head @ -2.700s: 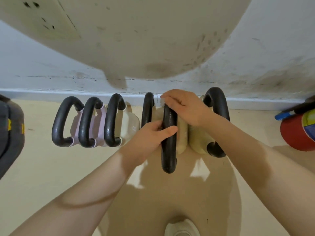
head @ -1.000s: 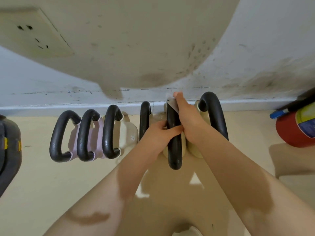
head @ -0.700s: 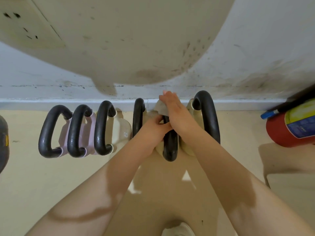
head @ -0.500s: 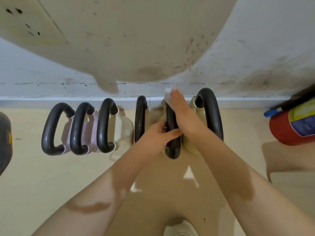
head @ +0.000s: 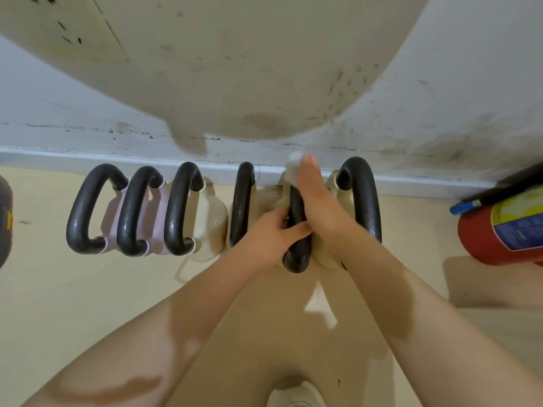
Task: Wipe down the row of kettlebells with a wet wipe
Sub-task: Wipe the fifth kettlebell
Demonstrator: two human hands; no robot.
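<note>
The wet wipe [head: 294, 160] sits at the far end of the fifth kettlebell's black handle [head: 296, 254], pressed there under the right hand [head: 316, 201], whose fingers lie along the handle. The left hand [head: 271, 233] grips that handle, thumb across it. Six kettlebells [head: 188, 210] line the baseboard [head: 44, 155]; a red fire extinguisher [head: 505, 227] lies at the right.

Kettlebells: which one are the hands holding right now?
The fifth kettlebell from the left. The left hand grips its black handle and the right hand presses a wet wipe along it. No hand touches the other five.
</note>
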